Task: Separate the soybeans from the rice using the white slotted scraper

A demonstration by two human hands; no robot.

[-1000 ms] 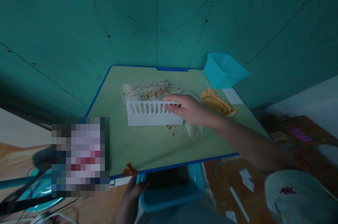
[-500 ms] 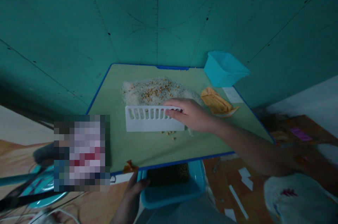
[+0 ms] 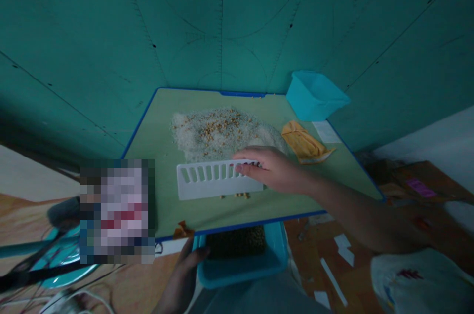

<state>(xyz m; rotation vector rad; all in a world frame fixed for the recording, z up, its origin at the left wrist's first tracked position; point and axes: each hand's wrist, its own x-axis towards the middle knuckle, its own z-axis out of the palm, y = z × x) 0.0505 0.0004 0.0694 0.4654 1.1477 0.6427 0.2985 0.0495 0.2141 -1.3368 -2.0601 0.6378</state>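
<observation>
My right hand (image 3: 272, 168) is closed around the right end of a white slotted plastic panel (image 3: 218, 188), with the thumb on its near face. The panel stands on edge on the table. Several yellow beans (image 3: 240, 196) lie just in front of it. Behind it spreads a heap of white grains (image 3: 192, 138) mixed with yellow-brown beans (image 3: 218, 126). Below the table's front edge, my left hand (image 3: 187, 267) grips the left rim of a blue plastic bin (image 3: 240, 272), which holds a dark mass of beans or grains (image 3: 233, 247).
A turquoise bin (image 3: 314, 101) stands at the table's (image 3: 151, 136) back right corner. An orange-yellow cloth (image 3: 305, 143) and a white paper (image 3: 326, 132) lie near it. Brown tape (image 3: 183, 230) sticks to the front edge. Paper scraps (image 3: 344, 250) litter the floor at right.
My right hand has drawn the slotted panel toward me, away from the heap, and some beans moved with it. My left hand and the lower bin stay nearly in place.
</observation>
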